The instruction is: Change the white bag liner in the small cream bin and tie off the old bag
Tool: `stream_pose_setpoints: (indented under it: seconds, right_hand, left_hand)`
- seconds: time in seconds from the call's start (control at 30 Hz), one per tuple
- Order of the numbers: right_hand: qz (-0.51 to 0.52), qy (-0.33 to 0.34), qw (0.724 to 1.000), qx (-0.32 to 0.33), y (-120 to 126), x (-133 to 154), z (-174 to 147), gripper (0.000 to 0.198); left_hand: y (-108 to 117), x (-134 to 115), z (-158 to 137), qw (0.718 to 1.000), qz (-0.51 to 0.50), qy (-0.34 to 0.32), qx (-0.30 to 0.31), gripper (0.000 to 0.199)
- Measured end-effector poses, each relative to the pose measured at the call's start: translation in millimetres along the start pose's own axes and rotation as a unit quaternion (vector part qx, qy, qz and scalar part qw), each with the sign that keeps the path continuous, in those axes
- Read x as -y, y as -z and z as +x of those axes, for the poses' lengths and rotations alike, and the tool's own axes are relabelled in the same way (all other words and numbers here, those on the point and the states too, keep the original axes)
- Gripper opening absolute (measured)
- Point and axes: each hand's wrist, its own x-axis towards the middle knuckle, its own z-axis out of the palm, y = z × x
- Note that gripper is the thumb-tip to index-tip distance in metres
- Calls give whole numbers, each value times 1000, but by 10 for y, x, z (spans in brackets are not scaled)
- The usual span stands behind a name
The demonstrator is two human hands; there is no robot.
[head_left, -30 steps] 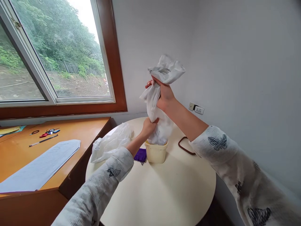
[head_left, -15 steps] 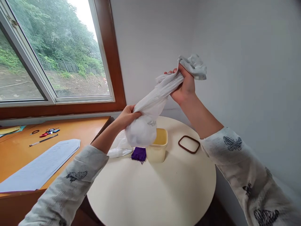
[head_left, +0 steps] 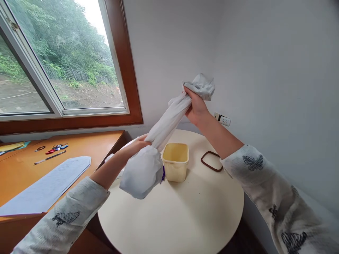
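Observation:
A white plastic bag is stretched on a slant between both my hands, above the round table. My right hand grips its upper end, with a crumpled bunch sticking out past the fingers. Lower down, my left hand is closed around the bag's neck. Below that hand the bag's puffed-out end hangs over the table; what is inside cannot be made out. Just right of it stands a cream plastic bin, its top uncovered. A dark purple item is mostly hidden behind the bag.
On the cream round table, a brown rounded frame lies right of the bin. To the left, a wooden desk holds papers, a pen and keys. A wall socket is at the right.
My right hand has come down and left, and my left hand down and left, with the bag between them. The bag's bulging end has swung off the bin and now covers most of the purple item.

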Motion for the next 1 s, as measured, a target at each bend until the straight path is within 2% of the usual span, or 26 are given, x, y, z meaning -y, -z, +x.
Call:
stream_pose_setpoints:
  seconds: [0.1, 0.2, 0.33, 0.47, 0.57, 0.7, 0.87, 0.93, 1.0]
  right_hand:
    - [-4, -20, 1000, -19, 25, -125, 34, 23]
    - [-36, -52, 997, -34, 115, -277, 29, 32]
    - [-69, -82, 993, -44, 287, -431, -1, 39]
    - [-78, -100, 991, -50, 499, -487, -74, 39]
    - [-62, -107, 991, -45, 702, -509, -235, 37]
    - [-43, -146, 988, 18, 1046, -571, -591, 30]
    - [-41, -229, 969, 76, 1588, -738, -1040, 28]
    - [-48, -261, 954, 137, 1812, -821, -1183, 26]
    - [-91, -289, 926, 225, 1990, -904, -1304, 30]
  left_hand:
    - [-65, 77, -95, 982, -77, 119, 126, 29]
    - [-130, 35, -315, 952, -140, 173, 209, 28]
    - [-149, -25, -478, 944, -187, 166, 217, 24]
    - [-70, 133, -284, 924, -228, 158, 265, 22]
    - [-1, 339, -124, 919, -214, 117, 310, 14]
    - [13, 557, -89, 912, -182, 85, 358, 13]
    - [-89, 693, -146, 885, -164, 53, 432, 19]
    - [-152, 759, -146, 882, -145, 68, 443, 20]
    - [-231, 843, -123, 886, -130, 103, 432, 19]
